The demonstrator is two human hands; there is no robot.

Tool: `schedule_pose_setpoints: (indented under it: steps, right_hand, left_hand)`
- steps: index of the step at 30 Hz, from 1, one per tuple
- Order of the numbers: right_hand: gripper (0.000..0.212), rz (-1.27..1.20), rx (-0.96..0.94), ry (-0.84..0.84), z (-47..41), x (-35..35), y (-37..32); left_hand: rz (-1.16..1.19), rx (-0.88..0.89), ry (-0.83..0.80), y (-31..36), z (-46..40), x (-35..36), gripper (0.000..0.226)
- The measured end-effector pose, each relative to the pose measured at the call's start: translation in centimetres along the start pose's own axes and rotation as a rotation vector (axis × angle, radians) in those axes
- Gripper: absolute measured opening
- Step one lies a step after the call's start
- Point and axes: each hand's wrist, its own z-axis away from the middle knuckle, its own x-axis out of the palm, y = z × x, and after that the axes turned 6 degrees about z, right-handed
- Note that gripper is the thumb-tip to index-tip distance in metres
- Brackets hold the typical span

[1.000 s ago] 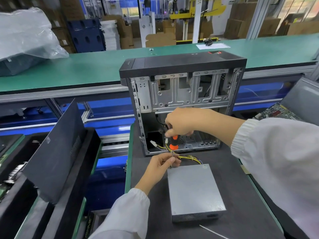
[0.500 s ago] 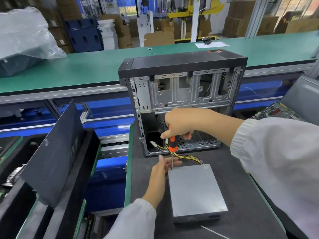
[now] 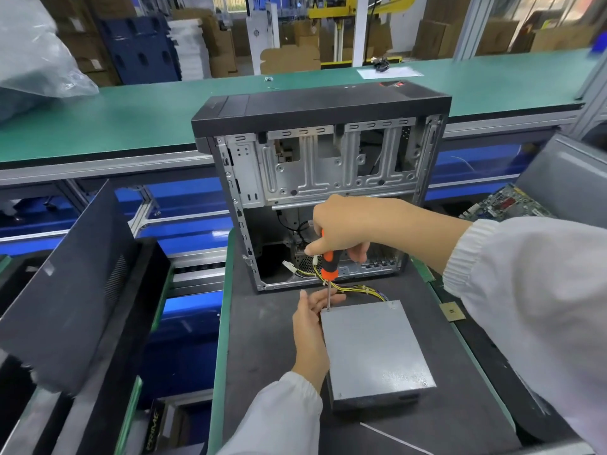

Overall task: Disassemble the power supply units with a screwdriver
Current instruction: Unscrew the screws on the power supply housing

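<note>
A grey metal power supply unit [image 3: 377, 353] lies flat on the dark work mat [image 3: 262, 349], its yellow and black cables [image 3: 358, 289] running toward the open computer case [image 3: 322, 178] behind it. My right hand [image 3: 348, 224] grips an orange and black screwdriver [image 3: 328, 267] held upright, with the tip on the unit's far left top corner. My left hand [image 3: 310, 326] rests with straight fingers against the unit's left side, steadying it.
A black side panel [image 3: 75, 284] leans in a bin at the left. A circuit board [image 3: 502, 203] and a grey panel [image 3: 565, 178] lie at the right. A green conveyor [image 3: 131, 113] runs behind the case. A white cable tie [image 3: 391, 436] lies at the mat's front.
My left hand let go of the cables and moved down along the unit's left side. The screwdriver came down from above the cables and its tip now stands on the unit's corner.
</note>
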Motion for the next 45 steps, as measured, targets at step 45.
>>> schedule_pose_setpoints:
  steps: [45]
  right_hand:
    - [0.038,0.3,-0.011,-0.064,2.5,-1.1,-0.3]
  left_hand:
    - [-0.937,0.121,-0.511,7.3,-1.8,-2.8,0.022]
